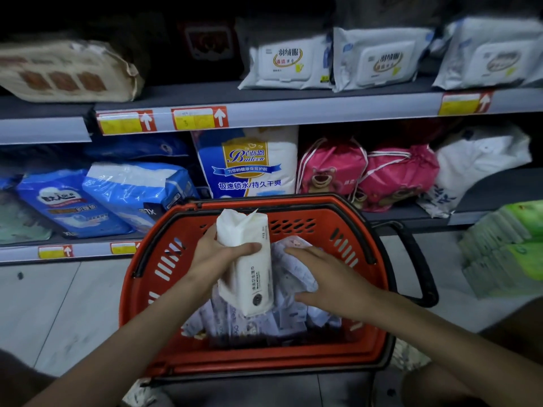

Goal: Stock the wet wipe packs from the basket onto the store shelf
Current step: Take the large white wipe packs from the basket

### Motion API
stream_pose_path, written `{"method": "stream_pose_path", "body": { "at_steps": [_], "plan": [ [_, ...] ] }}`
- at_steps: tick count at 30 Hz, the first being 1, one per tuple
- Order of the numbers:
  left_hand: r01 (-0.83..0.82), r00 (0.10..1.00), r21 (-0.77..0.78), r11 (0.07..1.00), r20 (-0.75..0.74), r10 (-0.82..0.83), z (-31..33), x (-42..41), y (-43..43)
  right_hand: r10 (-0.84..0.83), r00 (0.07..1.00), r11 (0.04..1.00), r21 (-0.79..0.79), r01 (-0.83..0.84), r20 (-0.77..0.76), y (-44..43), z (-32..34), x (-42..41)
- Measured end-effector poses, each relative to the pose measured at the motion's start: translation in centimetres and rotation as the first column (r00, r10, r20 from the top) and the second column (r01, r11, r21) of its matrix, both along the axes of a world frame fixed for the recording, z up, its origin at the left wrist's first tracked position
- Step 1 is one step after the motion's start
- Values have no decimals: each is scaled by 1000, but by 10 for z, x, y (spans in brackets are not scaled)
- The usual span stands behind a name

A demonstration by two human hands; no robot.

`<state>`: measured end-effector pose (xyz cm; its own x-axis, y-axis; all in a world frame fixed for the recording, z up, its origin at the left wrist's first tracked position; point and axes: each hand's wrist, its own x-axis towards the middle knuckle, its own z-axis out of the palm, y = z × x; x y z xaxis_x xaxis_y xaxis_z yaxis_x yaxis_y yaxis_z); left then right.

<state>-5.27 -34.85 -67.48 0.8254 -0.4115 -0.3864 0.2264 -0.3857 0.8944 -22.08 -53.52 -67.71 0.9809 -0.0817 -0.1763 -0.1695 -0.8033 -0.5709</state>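
A red plastic basket [293, 227] with black handles stands on the floor in front of the shelving. My left hand [217, 254] grips a white wet wipe pack [249, 268] and holds it upright over the basket. My right hand [320, 274] reaches into the basket with fingers straight, resting on the pale printed packs [288, 315] that lie inside. On the upper shelf [293, 113] at the right lie three white wet wipe packs [289, 64] with flip lids.
A beige pack [67, 74] lies on the upper shelf's left. The lower shelf holds blue diaper packs [97, 198], a tall white and blue pack [249, 163], pink drawstring bags [367, 174] and a white bag [476, 165]. Green packs [511, 248] are stacked on the right.
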Motion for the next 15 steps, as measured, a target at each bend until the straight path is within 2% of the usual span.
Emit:
{"method": "stream_pose_path", "body": {
  "at_steps": [3,6,10,12,15],
  "plan": [
    [-71,985,-52,996,-160,61,14,-6,-7,-56,997,992,116,50,51,2,5,3],
    [-127,914,-64,990,-396,91,23,-8,-11,-108,993,965,243,95,42,3,8,4],
    [-173,866,-77,982,-487,115,28,-10,-14,-165,985,898,421,127,55,12,17,7],
    [-215,840,-115,970,-528,124,32,-12,-18,-203,974,902,405,148,97,18,19,5],
    [-283,790,-207,937,-605,105,36,-15,-24,-219,956,960,216,176,194,20,18,1]
  ]
}}
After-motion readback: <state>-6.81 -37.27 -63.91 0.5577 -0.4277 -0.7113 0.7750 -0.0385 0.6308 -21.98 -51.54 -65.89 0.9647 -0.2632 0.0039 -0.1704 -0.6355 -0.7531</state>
